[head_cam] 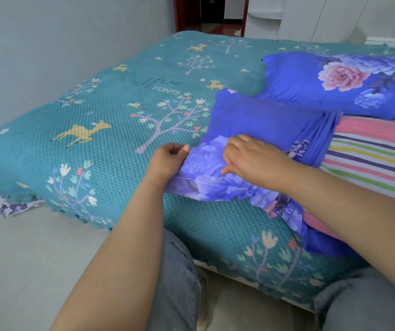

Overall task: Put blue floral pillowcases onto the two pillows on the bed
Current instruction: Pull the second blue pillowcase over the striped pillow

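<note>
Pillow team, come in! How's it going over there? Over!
Left hand pinches pillowcase corner. Right hand presses the same case. Striped pillow half covered. Second pillow already cased. Nothing in the way.

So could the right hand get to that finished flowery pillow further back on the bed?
Probably yes. The right hand rests on the pillowcase in front, and nothing lies between it and the covered pillow beyond.
</note>
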`<state>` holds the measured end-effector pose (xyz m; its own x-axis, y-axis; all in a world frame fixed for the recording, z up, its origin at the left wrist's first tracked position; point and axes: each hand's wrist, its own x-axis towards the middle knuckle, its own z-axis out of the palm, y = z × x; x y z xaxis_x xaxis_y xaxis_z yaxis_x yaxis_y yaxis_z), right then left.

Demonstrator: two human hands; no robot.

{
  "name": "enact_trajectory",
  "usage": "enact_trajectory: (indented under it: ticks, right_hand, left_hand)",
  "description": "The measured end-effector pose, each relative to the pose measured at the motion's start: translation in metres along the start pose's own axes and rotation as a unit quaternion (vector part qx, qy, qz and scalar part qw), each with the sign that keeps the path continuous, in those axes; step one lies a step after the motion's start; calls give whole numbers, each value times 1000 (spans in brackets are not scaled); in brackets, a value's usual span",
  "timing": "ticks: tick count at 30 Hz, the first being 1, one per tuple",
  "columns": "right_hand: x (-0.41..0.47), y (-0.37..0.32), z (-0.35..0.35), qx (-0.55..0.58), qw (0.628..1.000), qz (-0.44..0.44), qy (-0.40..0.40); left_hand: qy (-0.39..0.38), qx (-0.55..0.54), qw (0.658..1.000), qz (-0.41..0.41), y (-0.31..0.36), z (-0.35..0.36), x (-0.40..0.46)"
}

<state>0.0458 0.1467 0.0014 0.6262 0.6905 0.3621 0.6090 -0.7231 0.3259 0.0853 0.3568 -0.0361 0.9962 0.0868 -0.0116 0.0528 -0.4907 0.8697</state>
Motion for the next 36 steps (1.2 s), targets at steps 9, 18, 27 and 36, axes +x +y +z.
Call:
enact_trajectory:
  ticks: [9,18,27,36]
  right_hand:
    - [-38,-9,15,160,978,126,51]
    - [-36,-12,12,186,971,141,45]
    - [-32,-16,15,167,978,123,18]
    - [-26,-15,19,206,964,159,-47]
  left_hand:
    - [61,165,978,109,24,21,-25]
    - [113,291,933,177,34,19,-26]
    - [180,276,926,185,38,16,-24]
    - [121,48,979,154,42,29,-29]
